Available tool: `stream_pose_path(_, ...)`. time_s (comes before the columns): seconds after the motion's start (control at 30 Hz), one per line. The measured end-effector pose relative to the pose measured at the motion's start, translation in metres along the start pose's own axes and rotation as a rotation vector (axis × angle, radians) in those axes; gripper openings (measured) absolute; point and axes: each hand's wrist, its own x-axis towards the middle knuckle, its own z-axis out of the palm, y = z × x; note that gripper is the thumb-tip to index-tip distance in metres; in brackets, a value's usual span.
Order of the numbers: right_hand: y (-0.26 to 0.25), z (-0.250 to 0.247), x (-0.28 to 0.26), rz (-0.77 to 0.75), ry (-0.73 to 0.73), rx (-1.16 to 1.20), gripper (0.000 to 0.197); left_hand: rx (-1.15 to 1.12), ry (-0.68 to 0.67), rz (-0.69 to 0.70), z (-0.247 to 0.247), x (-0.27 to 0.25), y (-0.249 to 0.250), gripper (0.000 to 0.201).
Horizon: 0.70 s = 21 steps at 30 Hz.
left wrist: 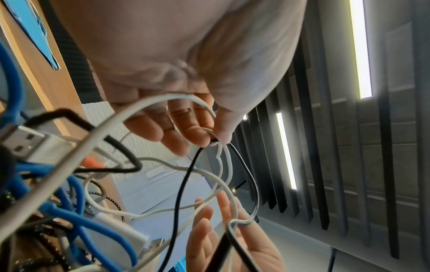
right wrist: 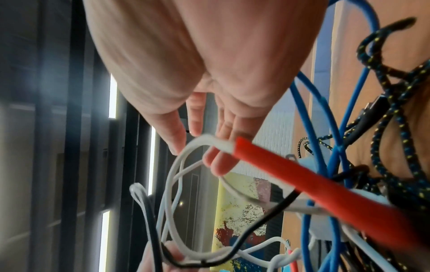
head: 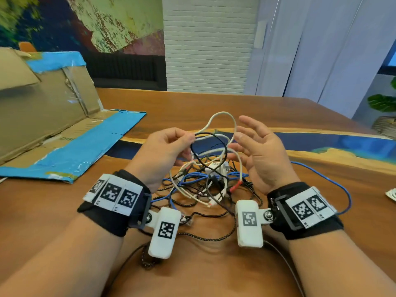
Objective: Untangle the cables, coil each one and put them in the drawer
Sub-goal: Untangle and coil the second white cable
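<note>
Still early days w/ this one, prob barely started. Whole tangled heap of mixed cables (head: 205, 185) sitting on the brown wooden surface (head: 214, 271) between the wrists: thick blue round cable (head: 334, 185), thin white cable (head: 222, 118), thin black cable (head: 214, 136), dark braided cord w/ yellow flecks (head: 205, 239), plus a red-sleeved plug end (head: 235, 186) buried in the middle. Left hand (head: 162, 155) pinching a bit of the white + black strands btwn thumb and fingertips (left wrist: 197, 136), grip curled tight on them, loops lifted clear above the heap. Right hand (head: 257, 151) spread, fingers straight-ish and relaxed, palm facing the loops, white loop brushing or just beside the fingers, can't tell if actually touching; not gripping anything afaict. Nothing separated yet, zero coils made, nothing put away. No drawer visible in any view tbh, only a flattened brown cardboard box w/ blue tape (head: 64, 133) lying off to the left. So left to do, by the look of it: basically everything, pull each cable free, coil, stash. White one looks like the first candidate.
</note>
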Motion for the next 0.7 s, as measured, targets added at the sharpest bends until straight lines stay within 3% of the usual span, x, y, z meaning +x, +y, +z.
stream_pose_path(0.1,0.001,0.001,-0.001,-0.093,0.008,-0.102,0.026,-0.015,-0.027,-0.014,0.004,-0.002,0.001,0.016)
stream_pose_path(0.23,0.002,0.003,-0.002,-0.091,-0.052,-0.170,0.017,-0.050,-0.034,-0.036,0.007,-0.005,0.004,0.014)
stream_pose_path(0.43,0.005,0.004,-0.004,0.037,-0.168,-0.197,0.024,-0.159,-0.031,-0.043,0.007,-0.008,0.008,0.013)
stream_pose_path(0.57,0.011,0.007,-0.007,0.049,-0.260,-0.393,0.016,-0.343,-0.048,-0.031,0.005,-0.009,0.011,0.016)
stream_pose_path(0.7,0.008,0.008,-0.008,0.123,-0.242,-0.256,0.027,-0.432,-0.070,-0.033,0.001,-0.007,0.015,0.027)
